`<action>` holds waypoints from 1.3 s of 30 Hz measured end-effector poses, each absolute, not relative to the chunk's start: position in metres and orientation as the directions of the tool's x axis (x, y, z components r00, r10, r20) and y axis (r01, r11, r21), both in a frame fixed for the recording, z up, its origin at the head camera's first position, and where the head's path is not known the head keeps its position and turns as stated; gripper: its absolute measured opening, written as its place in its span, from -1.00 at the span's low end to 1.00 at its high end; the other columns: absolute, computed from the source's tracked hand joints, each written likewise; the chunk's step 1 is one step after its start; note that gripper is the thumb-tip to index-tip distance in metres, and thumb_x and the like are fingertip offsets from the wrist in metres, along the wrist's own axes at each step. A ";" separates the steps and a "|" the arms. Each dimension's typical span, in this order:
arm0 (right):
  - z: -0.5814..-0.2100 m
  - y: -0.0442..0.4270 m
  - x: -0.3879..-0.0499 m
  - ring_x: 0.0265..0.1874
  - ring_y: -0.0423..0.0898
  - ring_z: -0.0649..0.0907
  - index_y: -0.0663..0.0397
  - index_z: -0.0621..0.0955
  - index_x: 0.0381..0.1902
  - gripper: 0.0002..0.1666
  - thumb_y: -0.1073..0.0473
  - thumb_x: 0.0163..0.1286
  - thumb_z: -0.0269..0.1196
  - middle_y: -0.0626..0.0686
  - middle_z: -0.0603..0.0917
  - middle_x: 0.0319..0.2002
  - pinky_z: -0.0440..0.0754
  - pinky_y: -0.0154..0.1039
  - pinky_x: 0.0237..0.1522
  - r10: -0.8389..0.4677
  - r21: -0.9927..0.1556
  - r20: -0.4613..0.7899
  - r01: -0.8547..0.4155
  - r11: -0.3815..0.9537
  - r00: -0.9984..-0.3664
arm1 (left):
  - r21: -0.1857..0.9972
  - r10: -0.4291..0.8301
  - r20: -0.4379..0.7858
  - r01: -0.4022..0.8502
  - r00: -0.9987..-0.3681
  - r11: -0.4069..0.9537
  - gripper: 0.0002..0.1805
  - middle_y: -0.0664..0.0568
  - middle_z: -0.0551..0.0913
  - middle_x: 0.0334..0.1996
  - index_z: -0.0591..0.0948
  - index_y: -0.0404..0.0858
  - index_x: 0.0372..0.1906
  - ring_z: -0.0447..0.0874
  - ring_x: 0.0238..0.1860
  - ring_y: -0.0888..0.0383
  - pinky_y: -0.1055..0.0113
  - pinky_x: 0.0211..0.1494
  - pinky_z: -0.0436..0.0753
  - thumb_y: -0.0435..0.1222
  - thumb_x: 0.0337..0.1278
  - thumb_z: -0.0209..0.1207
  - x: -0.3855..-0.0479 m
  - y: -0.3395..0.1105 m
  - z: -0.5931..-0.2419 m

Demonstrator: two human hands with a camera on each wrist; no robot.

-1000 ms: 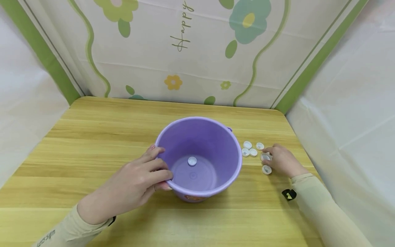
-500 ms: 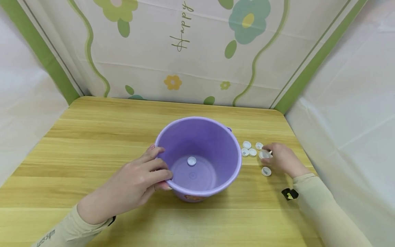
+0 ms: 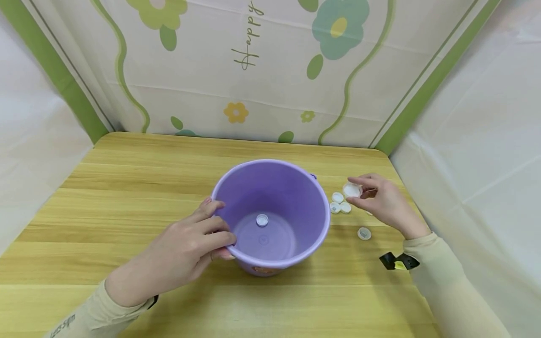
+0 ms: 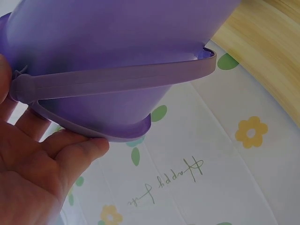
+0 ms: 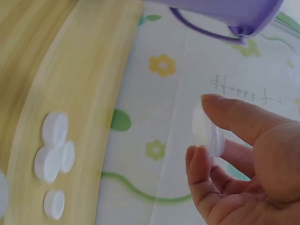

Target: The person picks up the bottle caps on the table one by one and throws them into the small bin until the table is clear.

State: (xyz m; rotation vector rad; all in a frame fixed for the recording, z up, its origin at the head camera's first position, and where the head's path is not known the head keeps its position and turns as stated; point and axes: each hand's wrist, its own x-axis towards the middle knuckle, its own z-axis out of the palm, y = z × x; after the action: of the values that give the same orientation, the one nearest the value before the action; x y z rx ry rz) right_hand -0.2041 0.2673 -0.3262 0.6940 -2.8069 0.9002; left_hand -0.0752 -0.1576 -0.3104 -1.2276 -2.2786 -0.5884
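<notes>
A purple bucket (image 3: 270, 260) stands on the table, its open top tilted toward the head view. My left hand (image 3: 186, 249) grips its near-left rim, fingers over the edge; the bucket's handle (image 4: 126, 79) shows in the left wrist view. One white bottle cap (image 3: 262, 220) lies on the bucket's floor. Held above the table to the right of the bucket, a larger white bottle cap (image 3: 352, 190) is pinched between thumb and fingers of my right hand (image 3: 386, 202). In the right wrist view this cap (image 5: 216, 140) has a ribbed side.
Beside the bucket, three white caps (image 3: 345, 207) lie clustered. Another cap (image 3: 364, 234) sits nearer the front, and one more is mostly hidden below my right hand. The wooden table (image 3: 139, 188) ends at a flower-patterned cloth (image 3: 190, 94) at the back.
My right hand has lifted the larger cap off the table and carried it up and slightly left. The left hand stays on the bucket rim.
</notes>
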 end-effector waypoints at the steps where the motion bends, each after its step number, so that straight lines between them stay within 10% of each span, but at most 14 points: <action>1: -0.324 0.265 -0.203 -0.32 -0.08 0.64 0.27 0.61 0.17 -0.43 0.20 0.23 0.47 0.11 0.62 -0.08 0.65 -0.49 -0.34 -0.372 -0.540 0.246 -0.445 0.714 -0.895 | 0.145 0.646 0.590 0.850 -0.485 0.506 -0.55 0.11 0.61 -0.29 0.65 -0.14 -0.24 0.53 0.18 -0.20 -0.21 0.35 0.38 0.03 0.51 -0.14 -0.075 -0.158 -0.310; 21: -0.269 0.214 -0.181 -0.27 -0.15 0.68 -0.10 0.66 0.16 -0.46 0.12 0.19 0.50 -0.10 0.67 -0.08 0.64 -0.44 -0.37 -0.325 -0.694 0.309 -0.446 0.566 -0.894 | 0.153 0.646 0.581 0.846 -0.494 0.510 -0.53 0.09 0.62 -0.28 0.67 -0.15 -0.24 0.53 0.19 -0.22 -0.21 0.39 0.33 0.04 0.50 -0.14 -0.074 -0.159 -0.310; 39: -0.254 0.176 -0.178 -0.28 -0.12 0.70 0.15 0.66 0.13 -0.43 0.32 0.12 0.52 0.00 0.67 -0.02 0.73 -0.38 -0.24 -0.475 -0.663 0.410 -0.612 0.431 -0.779 | 0.156 0.650 0.579 0.850 -0.492 0.504 -0.55 0.10 0.61 -0.28 0.66 -0.14 -0.24 0.52 0.19 -0.19 -0.20 0.40 0.32 0.05 0.49 -0.12 -0.075 -0.158 -0.311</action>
State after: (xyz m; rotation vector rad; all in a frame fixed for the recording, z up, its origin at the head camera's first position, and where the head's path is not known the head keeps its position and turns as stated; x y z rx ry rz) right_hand -0.1781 0.1758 -0.2544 0.9652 -2.5179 1.2695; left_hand -0.0751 -0.1584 -0.3105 -1.2337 -2.2995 -0.5962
